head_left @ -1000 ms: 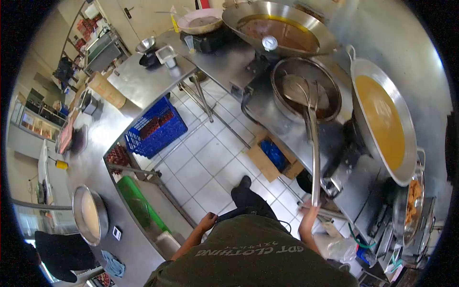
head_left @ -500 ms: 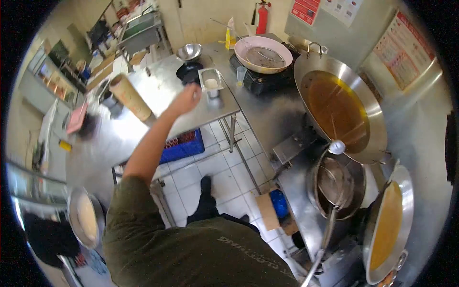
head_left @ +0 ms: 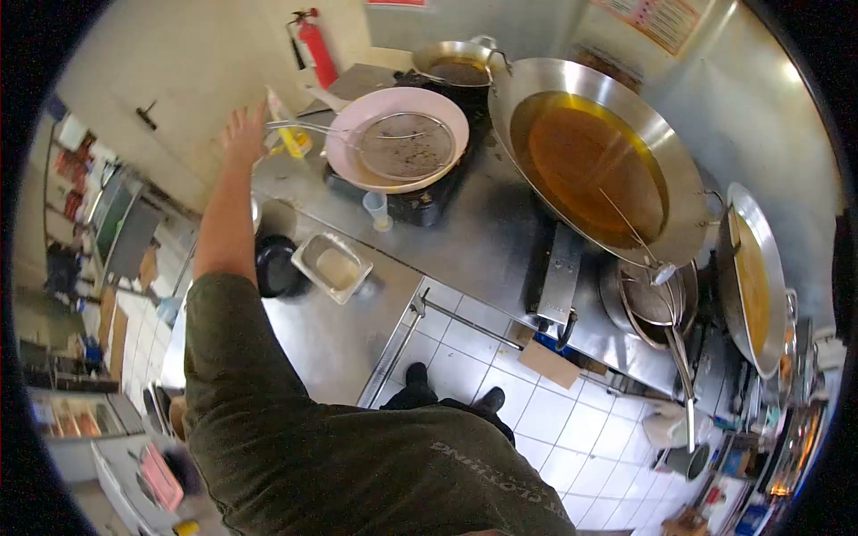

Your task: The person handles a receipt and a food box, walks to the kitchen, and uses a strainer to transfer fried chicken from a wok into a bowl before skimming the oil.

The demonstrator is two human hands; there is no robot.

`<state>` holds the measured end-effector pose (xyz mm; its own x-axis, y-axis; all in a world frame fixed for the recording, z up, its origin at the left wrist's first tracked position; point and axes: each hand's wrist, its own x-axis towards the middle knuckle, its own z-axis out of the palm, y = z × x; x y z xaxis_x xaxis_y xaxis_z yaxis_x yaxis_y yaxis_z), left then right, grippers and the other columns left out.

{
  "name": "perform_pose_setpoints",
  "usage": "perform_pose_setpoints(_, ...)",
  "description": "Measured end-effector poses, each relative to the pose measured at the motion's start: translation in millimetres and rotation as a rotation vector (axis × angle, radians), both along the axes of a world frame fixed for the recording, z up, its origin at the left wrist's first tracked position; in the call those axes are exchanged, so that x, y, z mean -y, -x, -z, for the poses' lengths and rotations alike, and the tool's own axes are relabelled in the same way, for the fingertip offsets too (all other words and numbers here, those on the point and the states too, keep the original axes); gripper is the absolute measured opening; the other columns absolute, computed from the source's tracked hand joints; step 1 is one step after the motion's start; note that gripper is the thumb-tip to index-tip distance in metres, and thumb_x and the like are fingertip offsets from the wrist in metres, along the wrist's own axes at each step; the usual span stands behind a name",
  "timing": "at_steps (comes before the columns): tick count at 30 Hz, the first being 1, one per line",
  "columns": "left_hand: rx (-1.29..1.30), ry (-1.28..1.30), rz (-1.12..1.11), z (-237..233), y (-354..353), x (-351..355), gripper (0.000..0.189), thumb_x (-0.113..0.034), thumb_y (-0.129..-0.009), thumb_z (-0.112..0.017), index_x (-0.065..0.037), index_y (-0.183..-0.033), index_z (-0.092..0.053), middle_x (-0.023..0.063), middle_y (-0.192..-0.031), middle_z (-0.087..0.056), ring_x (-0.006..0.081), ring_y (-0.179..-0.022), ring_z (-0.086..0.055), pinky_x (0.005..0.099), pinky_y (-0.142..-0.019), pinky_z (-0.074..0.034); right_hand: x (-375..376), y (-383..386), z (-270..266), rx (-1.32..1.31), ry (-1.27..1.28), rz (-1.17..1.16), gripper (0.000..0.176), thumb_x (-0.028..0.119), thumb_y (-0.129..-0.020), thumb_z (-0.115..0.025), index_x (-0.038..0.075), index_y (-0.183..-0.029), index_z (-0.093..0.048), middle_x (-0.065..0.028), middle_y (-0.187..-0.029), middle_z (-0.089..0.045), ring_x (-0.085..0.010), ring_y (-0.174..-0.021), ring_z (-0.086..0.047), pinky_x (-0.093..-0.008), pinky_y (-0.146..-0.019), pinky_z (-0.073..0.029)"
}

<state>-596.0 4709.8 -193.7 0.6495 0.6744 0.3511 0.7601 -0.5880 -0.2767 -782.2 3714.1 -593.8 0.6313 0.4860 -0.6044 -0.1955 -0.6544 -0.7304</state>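
My left hand (head_left: 243, 134) is stretched out at the far left of the stove counter, its fingers up and apart. Right beside it is the end of the handle of a round wire skimmer (head_left: 407, 147), whose mesh head lies in a pink frying pan (head_left: 344, 147). Close by, a yellow and white packet (head_left: 293, 138) stands behind that handle. Below my forearm are a black bowl (head_left: 277, 268) and a rectangular metal container (head_left: 332, 266) with pale contents. My right hand is out of view.
A large wok (head_left: 527, 98) of brown oil sits right of the pan. A clear cup (head_left: 377, 213) stands in front of the pan. A long-handled strainer (head_left: 684, 375) rests over a pot at the right, near another wok (head_left: 755, 277). A fire extinguisher (head_left: 317, 54) hangs behind.
The view has turned right and come nearer the stove. My left hand has gone from beside the metal container to the skimmer's handle end, and its closed fingers have spread.
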Motion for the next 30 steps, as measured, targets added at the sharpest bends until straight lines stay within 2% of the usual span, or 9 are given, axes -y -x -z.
perform_pose_setpoints(4,-0.234,0.23,0.08,-4,-12,-43,0.042,-0.026,-0.075,-0.074,-0.011,-0.113,-0.063,0.0156,-0.112,-0.065,0.026,-0.106,-0.063,0.0491,-0.089,-0.046,-38,28,-25,-0.19,0.174,0.254,0.035,0.027,-0.095,-0.054,0.001,-0.118,-0.055,-0.0174,-0.103,-0.067,-0.0283,-0.084,-0.067,-0.0412,-0.064,-0.055)
perform_pose_setpoints(7,-0.255,0.717,0.231,-36,1,-45,0.029,-0.032,-0.078,-0.071,-0.004,-0.083,-0.066,0.0078,-0.074,-0.066,0.0172,-0.071,-0.066,0.0337,-0.062,-0.049,-60,30,-34,-0.284,0.187,0.386,0.034,0.026,-0.095,-0.053,0.001,-0.117,-0.055,-0.0164,-0.101,-0.067,-0.0267,-0.079,-0.067,-0.0392,-0.061,-0.055)
perform_pose_setpoints(10,-0.335,0.955,0.261,-88,14,-31,0.031,-0.037,-0.081,-0.07,-0.006,-0.08,-0.066,0.0008,-0.063,-0.054,0.0117,-0.058,-0.051,0.0274,-0.051,-0.042,-78,22,-39,-0.325,0.147,0.476,0.032,0.025,-0.095,-0.052,0.001,-0.117,-0.055,-0.0153,-0.099,-0.067,-0.025,-0.074,-0.067,-0.0372,-0.058,-0.055)
perform_pose_setpoints(16,-0.097,0.92,0.443,-164,62,-31,0.034,-0.039,-0.084,-0.068,-0.006,-0.08,-0.059,-0.0032,-0.06,-0.045,0.0077,-0.052,-0.043,0.0255,-0.047,-0.035,-128,-24,-48,-0.374,0.095,0.578,0.033,0.023,-0.096,-0.049,-0.001,-0.117,-0.054,-0.0148,-0.096,-0.067,-0.0224,-0.067,-0.067,-0.0328,-0.053,-0.053)
perform_pose_setpoints(19,0.086,0.986,0.337,-172,89,-16,0.032,-0.039,-0.086,-0.067,-0.008,-0.083,-0.057,-0.0061,-0.059,-0.04,0.0075,-0.05,-0.039,0.0241,-0.048,-0.034,-151,-52,-69,-0.199,0.135,0.296,0.036,0.026,-0.095,-0.048,0.0,-0.119,-0.055,-0.015,-0.101,-0.066,-0.0202,-0.071,-0.067,-0.032,-0.058,-0.053)
perform_pose_setpoints(22,0.331,1.048,0.337,-161,103,7,0.034,-0.039,-0.087,-0.066,-0.007,-0.096,-0.057,-0.0073,-0.063,-0.041,0.0073,-0.053,-0.04,0.0234,-0.052,-0.036,-198,-86,-123,-0.025,0.129,-0.076,0.038,0.029,-0.094,-0.051,0.0,-0.118,-0.059,-0.0164,-0.115,-0.062,-0.0283,-0.097,-0.065,-0.0368,-0.085,-0.051)
perform_pose_setpoints(24,0.711,1.022,0.36,-138,99,80,0.045,-0.041,-0.087,-0.066,-0.005,-0.112,-0.055,-0.005,-0.071,-0.045,0.0069,-0.062,-0.044,0.0241,-0.058,-0.039,-256,-112,-204,0.005,0.099,-0.275,0.037,0.028,-0.098,-0.048,0.002,-0.123,-0.056,-0.0195,-0.119,-0.06,-0.031,-0.11,-0.06,-0.0375,-0.093,-0.048)
perform_pose_setpoints(26,1.092,1.233,0.277,-98,68,180,0.043,-0.033,-0.091,-0.063,-0.005,-0.122,-0.052,-0.0022,-0.078,-0.047,0.0072,-0.072,-0.047,0.0246,-0.064,-0.042,-324,-135,-315,0.147,-0.358,-0.287,0.044,0.036,-0.098,-0.049,0.0,-0.123,-0.055,-0.0212,-0.118,-0.059,-0.0321,-0.11,-0.06,-0.0389,-0.093,-0.048)
perform_pose_setpoints(30,1.202,1.572,0.474,-92,37,346,0.017,-0.025,-0.096,-0.057,-0.011,-0.091,-0.047,-0.0033,-0.073,-0.044,0.0076,-0.061,-0.042,0.0221,-0.053,-0.035,-374,-172,-400,0.556,-0.687,-0.107,0.046,0.035,-0.099,-0.047,-0.002,-0.127,-0.052,-0.0223,-0.118,-0.057,-0.0319,-0.108,-0.058,-0.0383,-0.093,-0.045)
